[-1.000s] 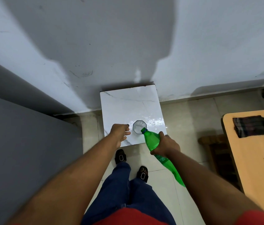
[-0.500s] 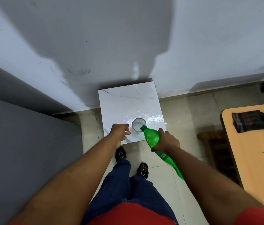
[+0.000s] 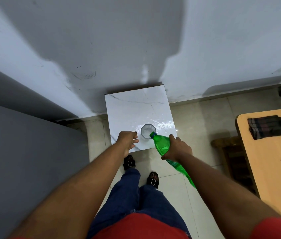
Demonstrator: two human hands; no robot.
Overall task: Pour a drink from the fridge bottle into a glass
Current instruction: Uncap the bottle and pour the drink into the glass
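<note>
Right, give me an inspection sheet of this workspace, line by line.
Surface: white marble-look stand top, glossy; the patch by its right edge glints, wet or glare I cannot tell.
Job's things: clear glass upright near the front edge; green plastic bottle tilted, mouth at the glass rim, cap off.
Clutter: nothing seen on the stand.
Grippers: right hand wrapped around the bottle's body; left hand open beside the glass, contact unclear.
Cables: nothing seen.
Surroundings: grey wall; tiled floor; wooden table at right with a dark folded cloth; low wooden stool beside it.
</note>
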